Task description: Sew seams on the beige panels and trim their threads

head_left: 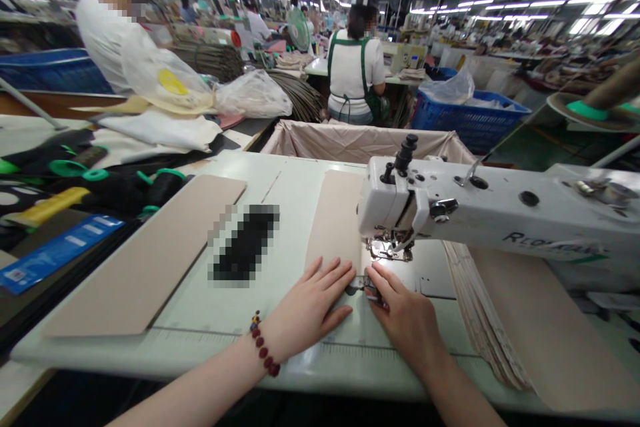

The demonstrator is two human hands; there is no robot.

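A beige panel [333, 220] lies flat under the head of a white sewing machine [395, 203], its right edge at the presser foot [387, 250]. My left hand [315, 300] rests on the panel's near end, fingers stretched out and palm down. Just right of it my right hand [407, 313] is closed, fingertips together in front of the presser foot. A small dark and metallic piece [357, 283] shows between the two hands. Something dark sits under my right fingers, mostly hidden, and I cannot make out what it is.
Another beige panel [150, 253] and a blurred black object [245, 243] lie on the left. Stacked beige panels [540, 320] stand at the right, under the machine arm. Thread cones [165, 187] crowd the left edge. A cloth-lined bin [360, 140] is behind the table; people work beyond.
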